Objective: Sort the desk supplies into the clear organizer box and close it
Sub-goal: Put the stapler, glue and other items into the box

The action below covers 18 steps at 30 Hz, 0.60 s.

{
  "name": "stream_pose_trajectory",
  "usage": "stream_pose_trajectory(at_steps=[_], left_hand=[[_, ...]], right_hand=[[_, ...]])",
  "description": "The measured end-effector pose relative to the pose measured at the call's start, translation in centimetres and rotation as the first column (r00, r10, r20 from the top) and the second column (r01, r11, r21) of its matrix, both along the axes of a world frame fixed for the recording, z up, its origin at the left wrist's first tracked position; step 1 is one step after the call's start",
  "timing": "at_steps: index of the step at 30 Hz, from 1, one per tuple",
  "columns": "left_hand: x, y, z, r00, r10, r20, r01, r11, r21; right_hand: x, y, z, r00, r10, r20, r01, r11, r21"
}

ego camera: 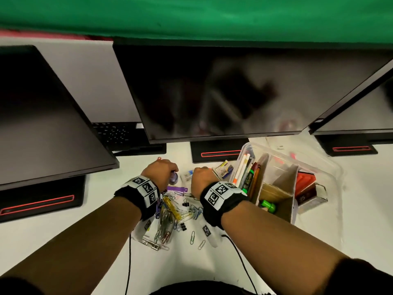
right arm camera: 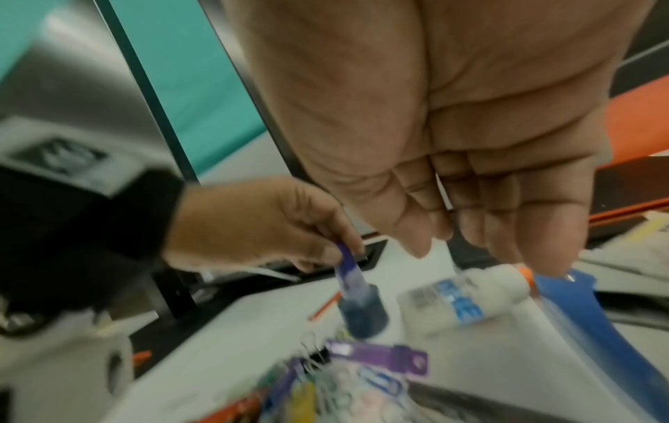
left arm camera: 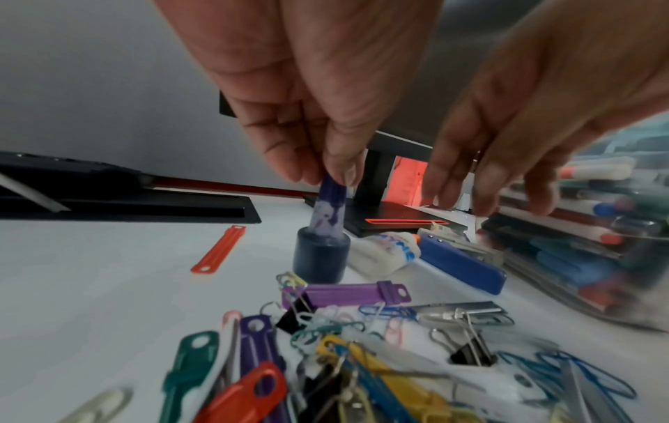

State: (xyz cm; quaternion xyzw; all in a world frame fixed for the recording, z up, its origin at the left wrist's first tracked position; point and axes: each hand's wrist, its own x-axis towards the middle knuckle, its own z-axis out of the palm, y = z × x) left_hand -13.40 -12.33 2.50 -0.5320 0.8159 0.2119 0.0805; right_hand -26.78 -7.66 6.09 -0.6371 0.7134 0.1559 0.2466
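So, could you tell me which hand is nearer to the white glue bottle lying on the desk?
The right hand: its fingertips hover just above the white glue bottle. The left hand is off to the side, pinching the purple stamp.

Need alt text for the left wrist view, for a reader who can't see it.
The left hand pinches the top of a purple glue stick standing on its cap on the white desk. The right hand hovers open above a glue bottle and blue stapler; clips fill the foreground.

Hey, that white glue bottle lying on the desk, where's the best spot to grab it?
Probably the wide middle of the white glue bottle, from above, fingers across its width. It lies on its side beside the blue stapler; the orange cap end is narrow.
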Motion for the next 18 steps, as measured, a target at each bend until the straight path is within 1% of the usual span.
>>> stream_pose_trajectory(at_steps=[4, 6, 8, 10, 13, 18], left_hand=[[0.0, -0.1, 0.3, 1.0, 0.028, -0.01, -0.027, 0.999, 0.043], [0.1, -0.1, 0.4, 0.999, 0.044, -0.022, -0.043, 0.998, 0.055], [0.2, -0.2, 0.3, 0.998, 0.062, -0.031, -0.059, 0.996, 0.066], [0.3, -0.3, 0.1, 0.997, 0.064, -0.04, -0.061, 0.996, 0.063], [0.3, -0.4, -0.1, 0.998, 0.054, -0.036, -0.052, 0.998, 0.046], [0.3, -0.5, -0.7, 0.997, 0.06, -0.049, -0.059, 0.998, 0.015]], right_hand=[[0.3, -1.4, -1.9, 0.989, 0.062, -0.136, -0.054, 0.996, 0.065], [0.2, -2.2, -2.4, 0.983, 0.063, -0.172, -0.051, 0.996, 0.078], [0.3, -3.0, -2.7, 0.985, 0.005, -0.172, 0.014, 0.994, 0.105], [0.5, -3.5, -3.0, 0.986, -0.024, -0.163, 0.043, 0.992, 0.115], [0.8, -3.7, -3.7, 0.986, 0.003, -0.164, 0.016, 0.993, 0.119], [0.8, -3.6, -4.0, 0.974, 0.076, -0.213, -0.057, 0.994, 0.094]])
